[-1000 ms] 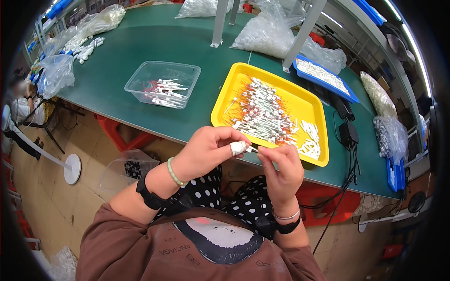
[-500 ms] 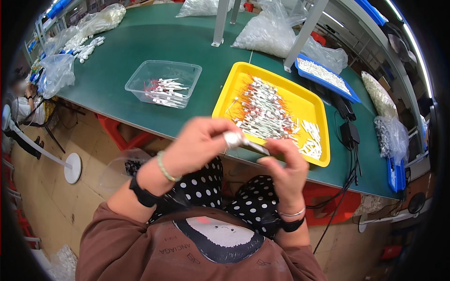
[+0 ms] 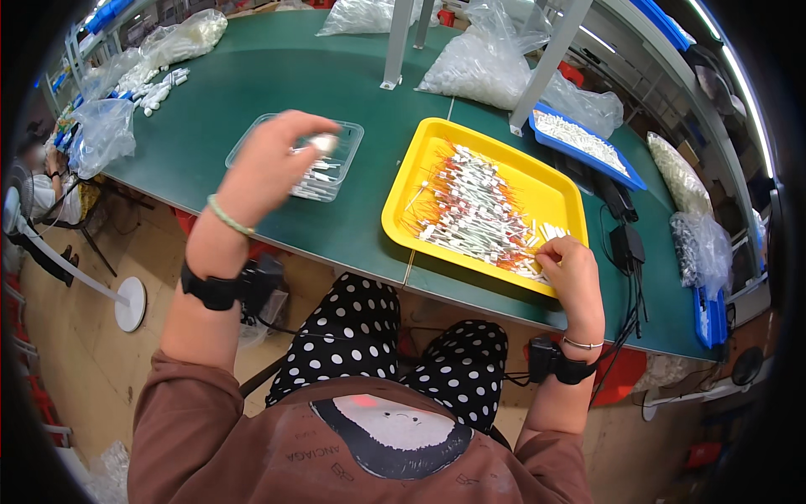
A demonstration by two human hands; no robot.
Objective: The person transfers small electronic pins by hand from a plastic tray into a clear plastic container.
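My left hand point(image 3: 267, 168) is over the clear plastic box point(image 3: 351, 149), blurred by motion, with thumb and fingers curled close together. A white rounded piece point(image 3: 323, 143) shows at its fingertips; whether it is held or worn on the thumb cannot be told. White sticks with thin leads point(image 3: 315, 185) lie in the box, partly hidden by the hand. My right hand point(image 3: 574, 267) dips into the near right corner of the yellow tray point(image 3: 403, 189), fingers pinched at the short white tubes point(image 3: 552, 231). What the pinch holds is hidden. White-ended parts with orange wires point(image 3: 470, 202) fill the tray's middle.
A blue tray point(image 3: 588, 143) of white pieces stands behind the yellow one. Grey posts point(image 3: 546, 63) rise from the green table point(image 3: 193, 109). Plastic bags point(image 3: 474, 67) lie at the back; black cables point(image 3: 634, 277) hang at the right edge. Someone sits at far left.
My hands were together in front of the tray around a small white and grey piece. The left has moved up and left over the clear box, the right across into the yellow tray.
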